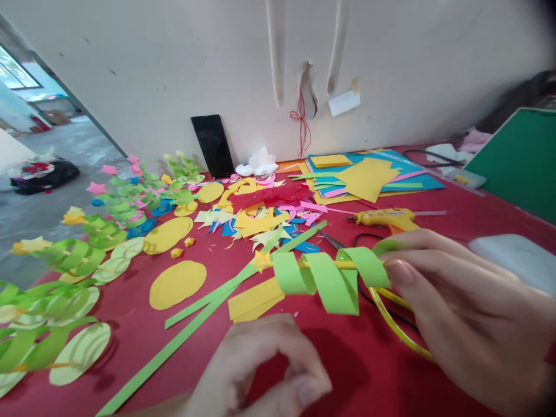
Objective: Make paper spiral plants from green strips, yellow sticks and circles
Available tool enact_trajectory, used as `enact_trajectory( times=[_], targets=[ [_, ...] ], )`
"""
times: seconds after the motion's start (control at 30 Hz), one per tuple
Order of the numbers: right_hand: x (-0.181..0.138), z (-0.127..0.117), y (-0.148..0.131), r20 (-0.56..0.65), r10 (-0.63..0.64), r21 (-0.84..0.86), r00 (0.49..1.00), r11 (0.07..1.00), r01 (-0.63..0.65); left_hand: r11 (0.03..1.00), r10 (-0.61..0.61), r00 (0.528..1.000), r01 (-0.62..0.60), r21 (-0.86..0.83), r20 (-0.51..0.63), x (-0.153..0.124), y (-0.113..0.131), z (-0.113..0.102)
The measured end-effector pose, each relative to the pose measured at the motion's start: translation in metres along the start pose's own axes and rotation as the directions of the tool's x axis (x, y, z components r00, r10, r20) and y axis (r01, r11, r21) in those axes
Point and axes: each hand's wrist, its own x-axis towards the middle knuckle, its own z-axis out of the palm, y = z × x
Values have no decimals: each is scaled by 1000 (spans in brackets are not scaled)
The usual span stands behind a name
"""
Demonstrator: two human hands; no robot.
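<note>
Curling low over the table (134,313), my left hand (232,362) has nothing visible in its grasp; whether its fingertips meet, I cannot tell. My right hand (464,307) pinches the right end of a green paper spiral (339,292), which winds around a yellow stem (345,264) and bears a yellow star (262,262) at its left end. The spiral's long axis runs left to right, beyond my left fingers; my right hand, touching it, is the nearer. Bare tabletop between my hands gives open room, while yellow paper rectangles (256,299) and long green strips (174,344) lie near the star. Farther off, similar curled pieces (93,255) line the table's left edge, paper scraps (264,223) cover the middle, and a yellow glue gun (386,218) rests toward the right edge. Along the far edge, a black phone (212,145) stands by the wall (174,69), left of flat paper sheets (371,179).
</note>
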Motion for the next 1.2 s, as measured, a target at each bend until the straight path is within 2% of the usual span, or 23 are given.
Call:
enact_trajectory(
  times=[0.07,0.13,0.23,0.33,0.43,0.63,0.77,0.87,1.03,1.13,1.2],
  targets=[
    [0,0,0,0,4,9,1000,1000,-4,989,-149,989,149,9,-27,3,0,-1],
    [1,0,1,4,53,39,999,998,-53,968,-249,967,248,-21,-45,7,-3,-2],
    [4,2,8,-32,241,188,970,955,-231,930,-354,934,347,-119,-43,12,-8,-3],
    [13,4,17,-1,474,425,880,797,-429,903,-393,919,379,-203,-30,15,-11,-5],
    [25,4,22,163,591,560,790,603,-568,887,-410,912,393,-240,-24,17,-11,-6],
    [27,7,27,356,660,592,661,388,-707,874,-461,885,441,-203,-61,20,-16,-11],
    [20,8,29,477,649,621,593,229,-750,917,-397,906,399,-13,-145,22,-19,-19],
    [19,8,27,511,650,605,563,194,-772,930,-333,918,358,85,-214,25,-22,-25],
    [17,11,22,523,628,615,576,190,-765,959,-273,936,247,-138,-222,35,-26,-28],
    [15,14,20,493,638,594,592,250,-764,969,-247,953,245,-33,-176,39,-28,-30],
    [14,15,18,500,624,569,600,285,-771,959,-276,950,281,19,-145,39,-29,-32]
  ],
)
